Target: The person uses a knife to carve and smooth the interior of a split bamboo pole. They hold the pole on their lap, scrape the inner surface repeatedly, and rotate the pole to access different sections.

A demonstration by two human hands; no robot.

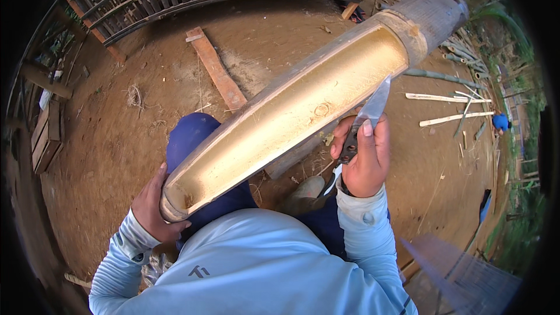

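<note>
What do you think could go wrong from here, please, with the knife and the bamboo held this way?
The right hand has its thumb on or very near the blade of the knife, so a slip might cut it. The long bamboo seems to lie over the left leg, with only the left hand steadying its near end, so it could roll or tip.
</note>
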